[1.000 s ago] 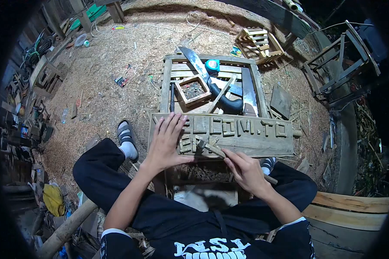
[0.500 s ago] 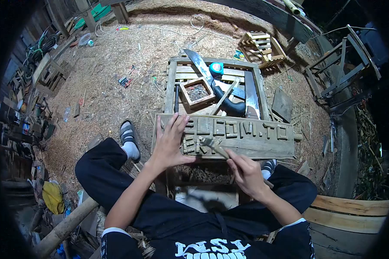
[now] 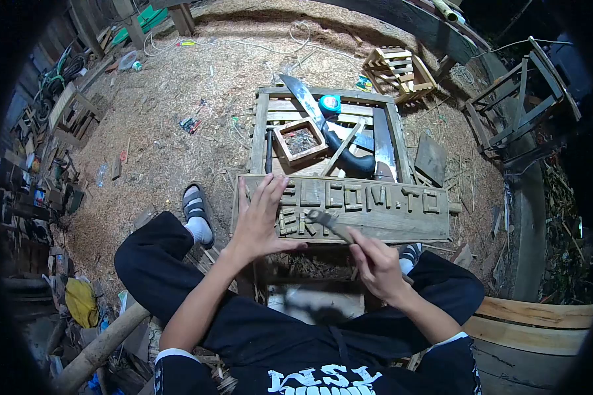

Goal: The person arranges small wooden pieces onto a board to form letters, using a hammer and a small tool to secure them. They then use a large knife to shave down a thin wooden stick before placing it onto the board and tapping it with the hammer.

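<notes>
A wooden board (image 3: 395, 227) lies across the front of a slatted wooden frame, with letters made of small wood pieces (image 3: 352, 197) along its upper part and a second, shorter row below at the left. My left hand (image 3: 260, 220) rests with fingers spread on the board's left end, covering part of the letters. My right hand (image 3: 379, 266) is closed round the handle of a hammer (image 3: 329, 222), whose head is over the lower row of letters, just right of my left hand. Whether the head touches the wood is unclear.
On the slatted frame (image 3: 262, 131) beyond the board are a small wooden box (image 3: 300, 141) of nails, a teal tape measure (image 3: 330, 104), a handsaw (image 3: 357, 161) and a wide blade (image 3: 383, 145). A wooden crate (image 3: 402, 76) stands at the back right; planks (image 3: 534, 322) lie at the lower right.
The hammer head has shifted very slightly to the right and tilted a little. My left hand and the board stay where they were.
</notes>
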